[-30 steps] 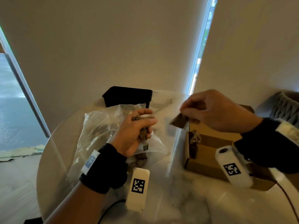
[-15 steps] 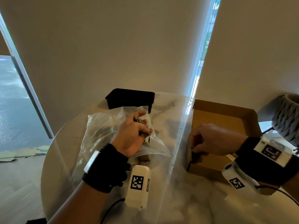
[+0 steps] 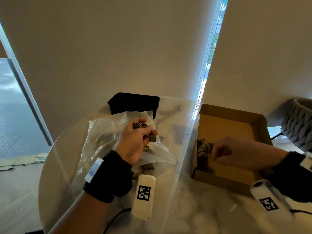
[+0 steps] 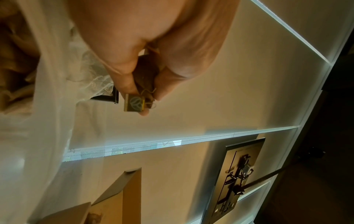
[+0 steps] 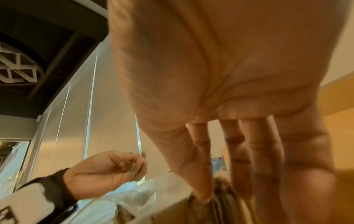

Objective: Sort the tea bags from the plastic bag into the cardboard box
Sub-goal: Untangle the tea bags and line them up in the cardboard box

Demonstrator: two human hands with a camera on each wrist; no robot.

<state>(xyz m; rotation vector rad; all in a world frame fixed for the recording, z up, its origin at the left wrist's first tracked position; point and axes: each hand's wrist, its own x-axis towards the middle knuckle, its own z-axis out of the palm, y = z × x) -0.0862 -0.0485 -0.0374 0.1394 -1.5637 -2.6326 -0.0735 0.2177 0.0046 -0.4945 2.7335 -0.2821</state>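
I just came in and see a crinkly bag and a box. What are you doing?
A person is moving tea bags from the clear plastic bag into the cardboard box. The left hand pinches a few tea bags above the plastic bag. The right hand is down inside the box, setting one beside the row of tea bags already there.
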